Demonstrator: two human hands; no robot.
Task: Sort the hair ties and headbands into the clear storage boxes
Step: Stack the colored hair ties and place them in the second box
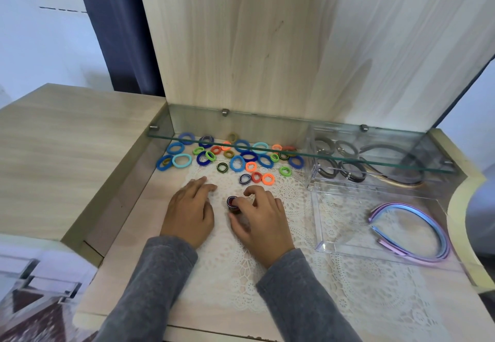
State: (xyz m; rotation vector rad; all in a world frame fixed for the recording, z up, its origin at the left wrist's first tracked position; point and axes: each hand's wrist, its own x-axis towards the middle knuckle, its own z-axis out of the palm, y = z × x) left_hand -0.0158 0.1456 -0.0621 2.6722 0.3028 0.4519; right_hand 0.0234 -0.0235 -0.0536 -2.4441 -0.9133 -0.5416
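The right hand (261, 217) pinches what looks like a small stack of dark hair ties (232, 204) on the doily, the left hand (190, 207) lies flat and empty, and the clear box (325, 245) sits rightward, nearer the right hand

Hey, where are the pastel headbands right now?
In the head view, the pastel headbands lie at the right, inside the near clear storage box, to the right of the right hand.

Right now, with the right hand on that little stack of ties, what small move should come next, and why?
Probably lift the stack of ties that the right hand pinches and carry it toward the near clear box, which looks empty; the left hand rests flat.
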